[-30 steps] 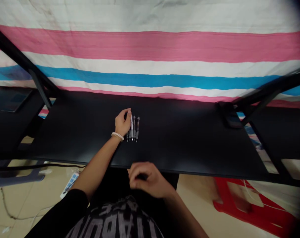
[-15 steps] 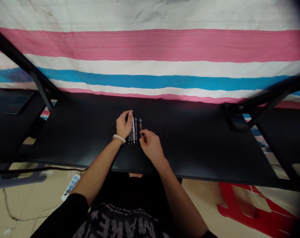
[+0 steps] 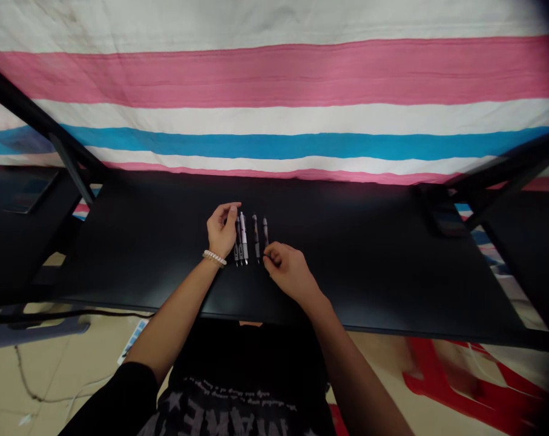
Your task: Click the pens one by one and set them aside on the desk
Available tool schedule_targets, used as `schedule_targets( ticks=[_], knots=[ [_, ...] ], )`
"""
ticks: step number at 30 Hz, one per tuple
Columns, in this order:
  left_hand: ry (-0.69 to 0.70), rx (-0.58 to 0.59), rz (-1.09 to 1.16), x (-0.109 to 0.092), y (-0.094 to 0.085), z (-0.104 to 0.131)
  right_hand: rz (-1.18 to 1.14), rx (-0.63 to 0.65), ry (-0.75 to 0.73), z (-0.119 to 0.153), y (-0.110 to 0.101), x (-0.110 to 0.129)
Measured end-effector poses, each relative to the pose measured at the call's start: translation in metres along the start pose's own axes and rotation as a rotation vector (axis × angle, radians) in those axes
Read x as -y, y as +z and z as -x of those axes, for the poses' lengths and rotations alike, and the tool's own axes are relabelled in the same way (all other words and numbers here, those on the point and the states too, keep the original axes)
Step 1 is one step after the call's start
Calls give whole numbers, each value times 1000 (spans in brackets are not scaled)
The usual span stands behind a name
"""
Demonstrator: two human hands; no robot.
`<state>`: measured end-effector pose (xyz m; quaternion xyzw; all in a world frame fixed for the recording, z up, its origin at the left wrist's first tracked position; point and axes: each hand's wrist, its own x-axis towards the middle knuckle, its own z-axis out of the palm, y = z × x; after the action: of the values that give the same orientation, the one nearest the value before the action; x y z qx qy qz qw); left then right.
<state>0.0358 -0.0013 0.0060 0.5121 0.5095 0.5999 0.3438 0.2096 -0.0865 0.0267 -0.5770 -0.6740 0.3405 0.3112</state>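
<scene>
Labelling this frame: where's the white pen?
Head view, on the black table: the white pen lies just right of the left hand, rightmost of three close pens; across a gap sits a dark pen.

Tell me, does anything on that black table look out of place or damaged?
No spill or damage shows. The one oddity is uneven spacing: three pens lie bunched beside the left hand, while the middle dark pen and rightmost pen, by the right hand, lie apart.
</scene>
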Motion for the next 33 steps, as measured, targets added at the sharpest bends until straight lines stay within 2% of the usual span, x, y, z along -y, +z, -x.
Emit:
schedule_targets(
  ticks=[4,8,11,13,16,18,24,26,29,31,33],
  knots=[
    [-16,41,126,-1,5,2,-379,-97,107,-6,-1,2],
    [-155,98,337,-4,7,3,-547,-122,59,-28,2,11],
    [-286,166,484,-8,3,2,-572,-30,-67,-50,5,13],
    [-333,153,566,-10,0,0,-586,41,-114,-62,8,12],
    [-366,118,662,-8,-4,-5,-660,130,-48,-71,15,9],
    [-372,121,674,-6,-5,-7,-712,138,15,-71,20,7],
    [-396,111,672,-3,-5,-7,-742,-74,68,-66,26,1],
    [-410,98,685,-4,-5,-6,-696,-163,19,-63,26,0],
    [-422,81,676,-2,-4,-4,-542,-312,-129,-59,27,1],
    [-430,75,659,0,-4,-4,-506,-340,-155,-57,29,2],
    [-436,68,644,2,-4,-5,-577,-284,-76,-57,31,3]
  ],
)
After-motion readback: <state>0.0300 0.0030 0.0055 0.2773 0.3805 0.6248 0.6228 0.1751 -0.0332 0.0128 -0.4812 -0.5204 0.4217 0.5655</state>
